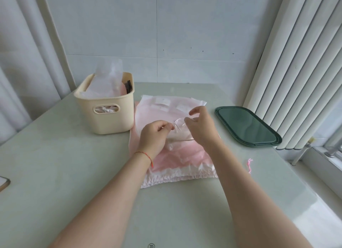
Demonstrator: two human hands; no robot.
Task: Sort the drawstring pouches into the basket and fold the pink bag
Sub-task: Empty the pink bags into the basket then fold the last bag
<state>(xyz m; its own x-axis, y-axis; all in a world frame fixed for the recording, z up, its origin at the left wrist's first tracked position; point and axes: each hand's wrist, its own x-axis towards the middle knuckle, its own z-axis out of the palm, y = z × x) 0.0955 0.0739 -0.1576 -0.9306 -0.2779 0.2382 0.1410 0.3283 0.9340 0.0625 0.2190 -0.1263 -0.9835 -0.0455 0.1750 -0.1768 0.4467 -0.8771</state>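
A pink bag (187, 155) lies flat on the table in front of me, its gathered satin edge nearest me. On top of it sits a small sheer pouch (178, 135) with a pale drawstring (178, 124). My left hand (155, 136) pinches one end of the drawstring. My right hand (200, 125) pinches the other end, its index finger raised. The cream basket (105, 116) stands to the left of the bag, holding several sheer and pale pouches that rise above its rim.
A dark green tray (248, 125) lies at the right, near white vertical blinds. A short pink thread (249, 165) lies on the table right of the bag. A flat object's corner (4, 183) shows at the left edge. The wall is just behind the table.
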